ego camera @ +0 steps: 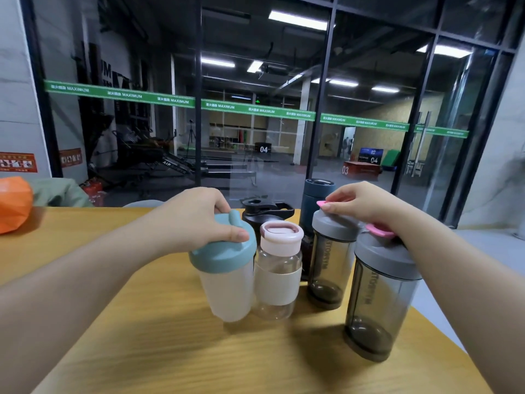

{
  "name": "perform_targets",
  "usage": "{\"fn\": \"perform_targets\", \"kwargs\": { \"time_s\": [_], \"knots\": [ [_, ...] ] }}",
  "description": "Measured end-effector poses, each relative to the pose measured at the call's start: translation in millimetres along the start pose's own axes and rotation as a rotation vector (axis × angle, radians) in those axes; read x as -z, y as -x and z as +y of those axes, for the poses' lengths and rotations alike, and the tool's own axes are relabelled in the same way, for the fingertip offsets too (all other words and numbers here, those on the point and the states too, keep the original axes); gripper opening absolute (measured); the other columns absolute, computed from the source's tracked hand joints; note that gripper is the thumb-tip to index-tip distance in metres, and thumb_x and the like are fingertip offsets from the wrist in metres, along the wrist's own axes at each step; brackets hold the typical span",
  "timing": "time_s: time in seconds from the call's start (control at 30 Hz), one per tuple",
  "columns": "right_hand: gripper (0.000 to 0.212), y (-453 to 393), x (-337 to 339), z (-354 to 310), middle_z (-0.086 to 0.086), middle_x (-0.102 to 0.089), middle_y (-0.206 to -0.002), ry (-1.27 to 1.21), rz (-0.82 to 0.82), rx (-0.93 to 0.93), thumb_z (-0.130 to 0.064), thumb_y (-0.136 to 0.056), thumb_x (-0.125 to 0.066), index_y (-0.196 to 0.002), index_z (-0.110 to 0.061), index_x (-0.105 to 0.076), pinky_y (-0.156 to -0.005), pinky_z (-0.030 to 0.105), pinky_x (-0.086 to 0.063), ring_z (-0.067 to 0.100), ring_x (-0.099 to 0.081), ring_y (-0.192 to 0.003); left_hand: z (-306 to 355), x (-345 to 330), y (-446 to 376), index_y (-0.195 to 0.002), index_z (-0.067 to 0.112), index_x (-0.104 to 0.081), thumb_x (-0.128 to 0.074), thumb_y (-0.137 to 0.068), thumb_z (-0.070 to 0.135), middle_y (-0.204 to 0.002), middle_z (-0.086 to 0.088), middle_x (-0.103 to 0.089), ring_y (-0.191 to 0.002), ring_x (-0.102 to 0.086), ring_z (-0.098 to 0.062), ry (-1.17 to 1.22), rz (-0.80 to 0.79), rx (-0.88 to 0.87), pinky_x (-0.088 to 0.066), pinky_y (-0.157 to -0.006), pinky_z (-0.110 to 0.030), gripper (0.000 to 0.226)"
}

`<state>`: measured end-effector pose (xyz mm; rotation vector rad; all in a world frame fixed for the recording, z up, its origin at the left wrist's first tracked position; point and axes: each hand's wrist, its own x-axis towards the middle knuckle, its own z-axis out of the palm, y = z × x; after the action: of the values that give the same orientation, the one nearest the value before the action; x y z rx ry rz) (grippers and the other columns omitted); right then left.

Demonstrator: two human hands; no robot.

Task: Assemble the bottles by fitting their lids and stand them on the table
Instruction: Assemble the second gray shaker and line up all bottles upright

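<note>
Head view: six bottles stand grouped near the far right corner of the table (113, 322). The left hand (199, 220) grips the teal lid (224, 253) of the frosted shaker (227, 294), fingers curled over the rim, thumb on top. The right hand (366, 204) pinches the pink flip cap (322, 204) on the rear grey-lidded smoked shaker (329, 265). Its twin (380, 302) stands nearer the right edge. The pink-lidded clear bottle (278, 280), black bottle (265, 213) and dark blue flask (315, 200) sit between and behind. These plastic vessels appear empty, light and easily tipped (smooth walls, likely slippery); hold the body low while seating each lid by its rim.
</note>
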<state>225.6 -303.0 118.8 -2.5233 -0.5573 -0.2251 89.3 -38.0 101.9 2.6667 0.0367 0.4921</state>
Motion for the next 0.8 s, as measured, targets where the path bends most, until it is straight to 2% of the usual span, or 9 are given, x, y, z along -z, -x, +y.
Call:
{"fn": "perform_targets", "kwargs": {
  "time_s": [0.2,0.37,0.5,0.57,0.67,0.7,0.8],
  "knots": [
    [0.045,1,0,1,-0.005,-0.068,-0.107,-0.018,-0.003,-0.003,-0.053,-0.077,-0.068,-0.109,-0.023,-0.067,-0.093,0.033,-0.045,0.016,-0.061,-0.101,30,-2,17,-0.096,0.025,-0.062,-0.076,-0.067,0.055,-0.092,0.010,-0.059,-0.084,-0.056,-0.005,0.014,-0.063,-0.051,-0.049,-0.071,-0.028,0.044],
    [0.046,0,0,2,-0.005,-0.067,-0.107,-0.022,0.000,-0.009,-0.054,-0.076,-0.068,-0.110,-0.023,-0.066,-0.092,0.033,-0.045,0.016,-0.061,-0.101,46,-13,23,-0.092,0.021,-0.068,-0.077,-0.064,0.057,-0.093,-0.002,-0.066,-0.088,-0.063,-0.018,0.059,-0.123,-0.063,-0.051,-0.081,-0.041,0.046],
    [0.045,0,0,2,-0.005,-0.067,-0.107,-0.030,0.004,-0.004,-0.053,-0.076,-0.069,-0.110,-0.022,-0.067,-0.091,0.031,-0.044,0.016,-0.061,-0.101,55,-34,22,-0.095,0.008,-0.069,-0.076,-0.063,0.060,-0.098,-0.010,-0.069,-0.087,-0.063,-0.024,0.033,-0.158,-0.100,-0.050,-0.078,-0.042,0.061],
    [0.043,-1,0,3,-0.005,-0.068,-0.106,-0.031,0.015,-0.001,-0.052,-0.076,-0.070,-0.108,-0.022,-0.068,-0.090,0.030,-0.044,0.015,-0.061,-0.100,61,-41,23,-0.097,0.004,-0.068,-0.075,-0.065,0.060,-0.092,-0.005,-0.066,-0.081,-0.060,-0.023,0.027,-0.151,-0.123,-0.048,-0.074,-0.041,0.065],
    [0.043,-1,0,4,-0.005,-0.069,-0.105,-0.037,0.016,0.002,-0.053,-0.076,-0.070,-0.106,-0.022,-0.068,-0.088,0.029,-0.044,0.014,-0.062,-0.098,72,-46,22,-0.099,0.002,-0.067,-0.074,-0.068,0.057,-0.080,0.025,-0.048,-0.073,-0.054,-0.006,0.018,-0.120,-0.159,-0.048,-0.077,-0.038,0.063],
    [0.044,-2,-1,4,-0.005,-0.070,-0.105,-0.036,0.016,0.003,-0.053,-0.076,-0.070,-0.107,-0.022,-0.069,-0.088,0.029,-0.044,0.014,-0.063,-0.098,74,-48,22,-0.095,0.004,-0.068,-0.074,-0.069,0.057,-0.077,0.028,-0.042,-0.074,-0.054,-0.005,0.017,-0.119,-0.168,-0.048,-0.076,-0.036,0.059],
    [0.044,-3,-1,5,-0.005,-0.070,-0.104,-0.028,0.012,0.008,-0.053,-0.077,-0.070,-0.107,-0.022,-0.069,-0.089,0.030,-0.046,0.014,-0.063,-0.098,80,-57,19,-0.072,0.021,-0.060,-0.071,-0.066,0.064,-0.081,0.015,-0.052,-0.080,-0.054,-0.014,-0.025,-0.097,-0.180,-0.044,-0.062,-0.033,0.045]
  ]
}}
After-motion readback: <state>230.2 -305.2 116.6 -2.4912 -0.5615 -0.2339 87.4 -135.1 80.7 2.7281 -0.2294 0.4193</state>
